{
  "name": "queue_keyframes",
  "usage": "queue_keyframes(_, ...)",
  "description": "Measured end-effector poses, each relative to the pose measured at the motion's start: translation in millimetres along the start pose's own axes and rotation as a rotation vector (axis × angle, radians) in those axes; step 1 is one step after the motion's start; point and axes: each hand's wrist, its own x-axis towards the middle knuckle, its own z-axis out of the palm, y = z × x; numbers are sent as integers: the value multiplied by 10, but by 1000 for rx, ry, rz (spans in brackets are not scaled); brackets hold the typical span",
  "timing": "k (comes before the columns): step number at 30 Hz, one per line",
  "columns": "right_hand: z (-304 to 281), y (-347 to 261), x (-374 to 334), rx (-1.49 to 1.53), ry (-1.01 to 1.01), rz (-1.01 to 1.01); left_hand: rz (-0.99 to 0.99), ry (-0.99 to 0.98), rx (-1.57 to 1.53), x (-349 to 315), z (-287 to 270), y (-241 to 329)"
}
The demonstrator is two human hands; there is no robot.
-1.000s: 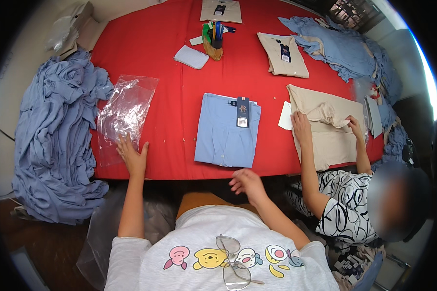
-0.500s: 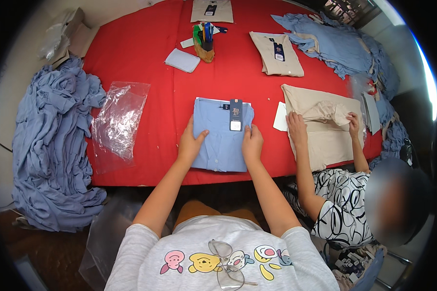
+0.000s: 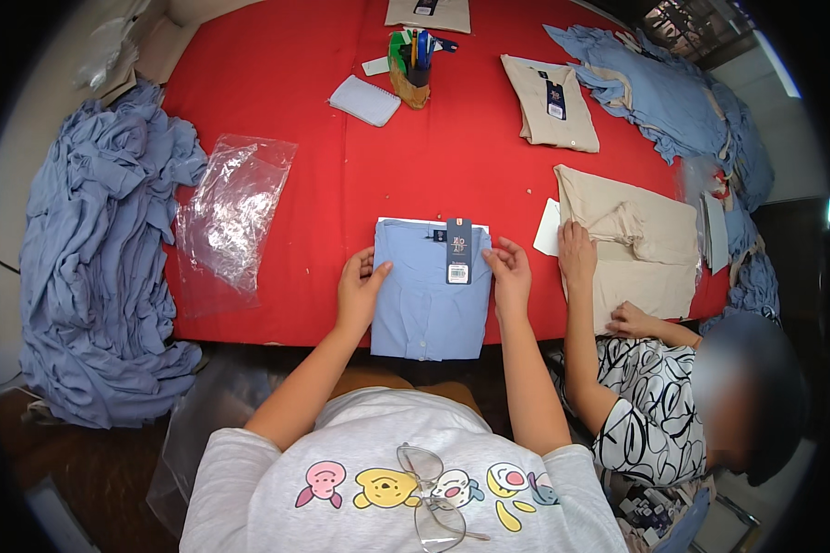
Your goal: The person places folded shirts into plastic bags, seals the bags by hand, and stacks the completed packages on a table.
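A folded blue shirt (image 3: pixel 415 309) lies at the near edge of the red table, its lower part reaching past that edge. A dark hang tag (image 3: pixel 459 251) with a white label rests on its upper right, and a strip of white backing shows along the top. My left hand (image 3: pixel 360 286) grips the shirt's left side, thumb on top of the cloth. At the upper right side, my right hand (image 3: pixel 513 276) holds the edge between thumb and fingers; the fingertips are partly hidden.
Left lie a clear plastic bag (image 3: pixel 235 221) and a heap of blue shirts (image 3: pixel 101 267). Farther off are a notepad (image 3: pixel 364 100), a pen holder (image 3: pixel 410 78) and a folded beige shirt (image 3: pixel 563 120). On the right a co-worker's hands (image 3: pixel 578 249) work on a beige shirt (image 3: pixel 650 276).
The blue shirt has come nearer to me, its lower part now past the table edge. My right hand has shifted up its side. The co-worker's far-right hand has moved down toward the near edge.
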Motion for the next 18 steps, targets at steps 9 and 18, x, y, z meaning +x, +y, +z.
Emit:
queue_keyframes(9, 16, -101, 96, 262, -259, 434, -82, -69, -289, 160, 232, -79)
queue_keyframes(18, 311, -244, -36, -590, 1, -282, 94, 159, 144, 121, 208, -140)
